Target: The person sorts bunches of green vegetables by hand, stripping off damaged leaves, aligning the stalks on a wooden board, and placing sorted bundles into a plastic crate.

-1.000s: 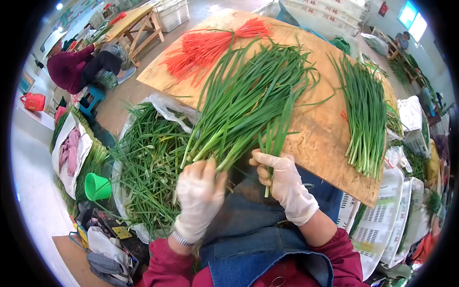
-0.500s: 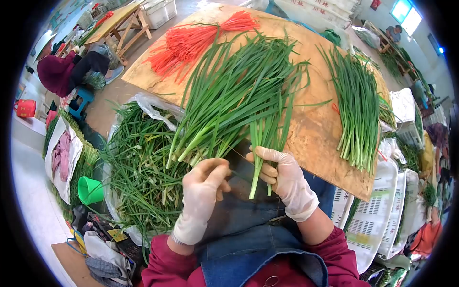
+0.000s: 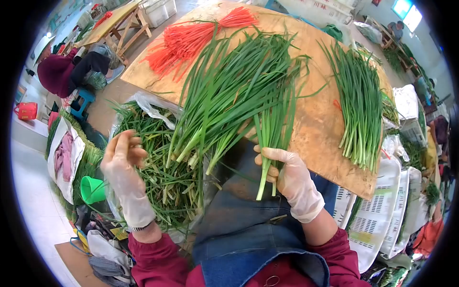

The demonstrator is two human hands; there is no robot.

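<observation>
My right hand, in a thin whitish glove, grips a small bunch of garlic chives near its pale stem ends. The bunch's leaves run up beside the larger chive pile on the wooden board. At the left, my gloved left hand is raised over the edge of a plastic-lined heap of loose leaves and trimmings. Its fingers are loosely bent and apart, slightly blurred, with nothing visible in them. A neat row of chives lies on the board's right side.
Red-orange ties lie at the board's far left. A green bucket stands left of the trimmings, and white crates are at the right. A person in a dark red top sits at the far left.
My left hand has moved left, away from the chive stems, to above the trimmings, and its fingers have loosened. My right hand keeps its grip on the bunch, nearly in place.
</observation>
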